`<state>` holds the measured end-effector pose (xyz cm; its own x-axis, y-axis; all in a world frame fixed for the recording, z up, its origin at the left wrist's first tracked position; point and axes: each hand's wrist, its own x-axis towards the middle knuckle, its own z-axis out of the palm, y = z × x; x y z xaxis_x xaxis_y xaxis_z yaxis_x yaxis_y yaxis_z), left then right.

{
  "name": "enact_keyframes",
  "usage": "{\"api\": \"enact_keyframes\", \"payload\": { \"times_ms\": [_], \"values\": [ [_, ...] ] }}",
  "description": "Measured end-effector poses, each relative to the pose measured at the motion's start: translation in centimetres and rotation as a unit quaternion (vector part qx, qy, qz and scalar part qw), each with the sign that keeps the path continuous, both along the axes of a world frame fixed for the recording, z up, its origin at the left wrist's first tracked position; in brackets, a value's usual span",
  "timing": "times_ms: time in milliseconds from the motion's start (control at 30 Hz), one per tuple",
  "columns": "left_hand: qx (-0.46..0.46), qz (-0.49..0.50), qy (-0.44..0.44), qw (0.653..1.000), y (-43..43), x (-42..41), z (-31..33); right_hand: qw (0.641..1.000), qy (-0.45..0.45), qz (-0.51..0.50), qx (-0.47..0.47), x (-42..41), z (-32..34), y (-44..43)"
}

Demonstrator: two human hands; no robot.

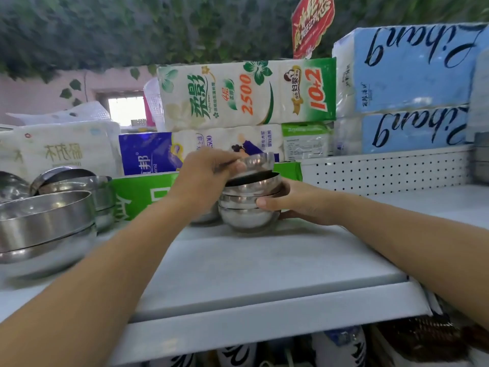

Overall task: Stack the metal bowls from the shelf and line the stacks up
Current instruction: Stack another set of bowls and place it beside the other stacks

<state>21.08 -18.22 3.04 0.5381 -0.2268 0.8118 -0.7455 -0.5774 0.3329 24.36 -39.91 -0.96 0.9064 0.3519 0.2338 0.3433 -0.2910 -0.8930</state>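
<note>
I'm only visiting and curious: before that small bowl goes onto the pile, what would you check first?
1. Left hand grips the bowl: ok.
2. Right hand holds the stack: ok.
3. Bowl above the stack: ok.
4. Bowl level: not ok, tilted.
5. Stack flat on the shelf: ok.
6. Stack lined up with the big bowls: cannot tell.

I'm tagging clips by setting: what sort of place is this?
Probably a small shop. Wrapped tissue packs are piled along a white shelf with a perforated back panel, a red promotional sign hangs above, and stacked metal bowls sit out like stock.
</note>
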Motion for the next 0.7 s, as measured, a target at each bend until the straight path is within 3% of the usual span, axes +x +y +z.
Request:
{"api": "enact_keyframes", "payload": {
  "times_ms": [200,333,700],
  "values": [
    [-0.022,-0.035,0.073,0.996,0.8,1.2,-1.2,1.0,0.003,0.001,0.0,0.2,0.1,0.0],
    [-0.078,-0.037,0.195,0.977,1.4,1.8,-2.3,0.999,-0.011,-0.018,0.037,0.2,0.5,-0.2],
    [-0.14,-0.07,0.179,0.971,1.5,2.1,-3.0,1.0,0.007,-0.007,0.01,-0.1,0.2,0.0]
  ]
}}
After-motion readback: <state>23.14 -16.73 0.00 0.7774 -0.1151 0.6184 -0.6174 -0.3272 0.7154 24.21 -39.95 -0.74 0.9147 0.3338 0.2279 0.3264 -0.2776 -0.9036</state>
